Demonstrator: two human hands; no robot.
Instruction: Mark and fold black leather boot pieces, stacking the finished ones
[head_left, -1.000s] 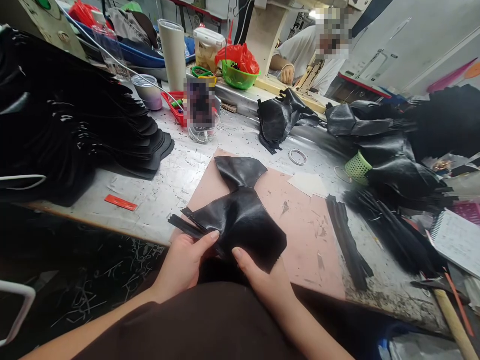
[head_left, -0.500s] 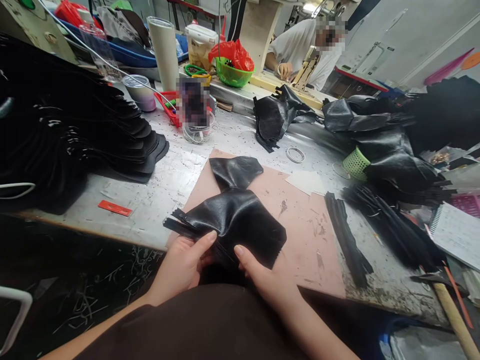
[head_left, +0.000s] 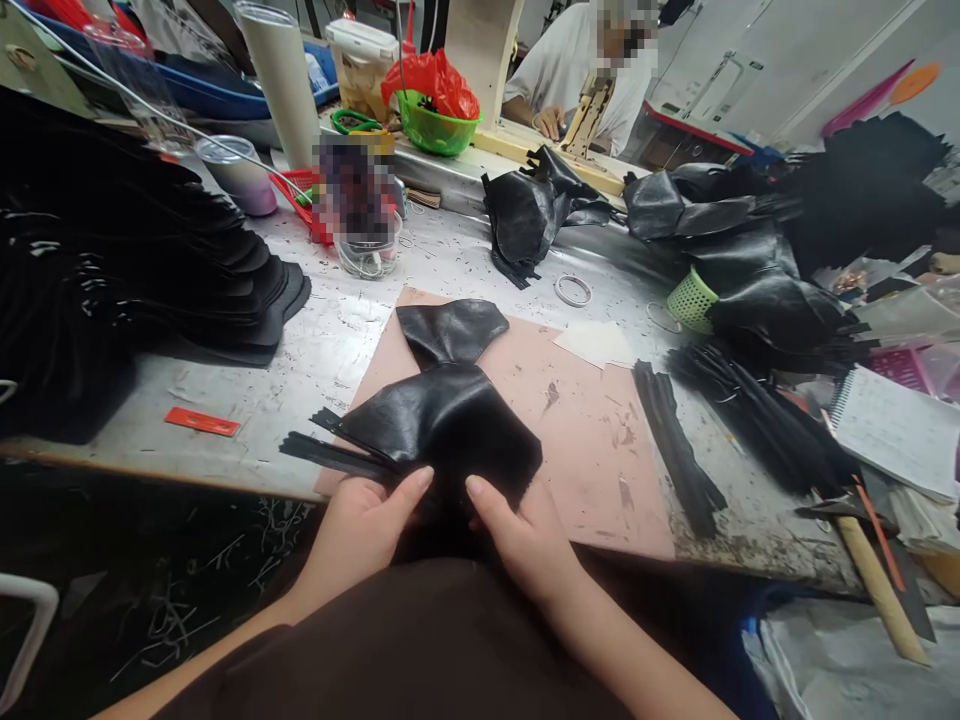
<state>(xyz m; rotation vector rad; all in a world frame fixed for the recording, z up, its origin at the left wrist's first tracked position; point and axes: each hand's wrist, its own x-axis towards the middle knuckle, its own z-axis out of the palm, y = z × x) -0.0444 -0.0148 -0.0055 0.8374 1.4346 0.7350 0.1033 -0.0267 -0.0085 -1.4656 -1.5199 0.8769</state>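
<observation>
A black leather piece (head_left: 450, 410) with a narrow waist lies partly on the pink mat (head_left: 585, 440), its near edge at the table's front. My left hand (head_left: 375, 515) pinches that near edge, thumb on top and fingers hidden beneath. Close by on the right, my right hand (head_left: 517, 530) grips the same edge in the same way. Black zipper tape (head_left: 330, 453) sticks out to the left from under the leather, beside my left hand. The underside of the leather is hidden.
Stacked black pieces (head_left: 187, 270) fill the left side. An orange-red strip (head_left: 202, 421) lies near the front edge. To the right are loose zipper tapes (head_left: 675, 440), a notebook (head_left: 900, 430) and a hammer (head_left: 877, 580). Across the table, a person (head_left: 577, 70) sits behind a sewing machine.
The view has shifted slightly, so the table things appear further left. The zipper tape reaches further out to the left, and the leather's near edge is turned a little between both hands.
</observation>
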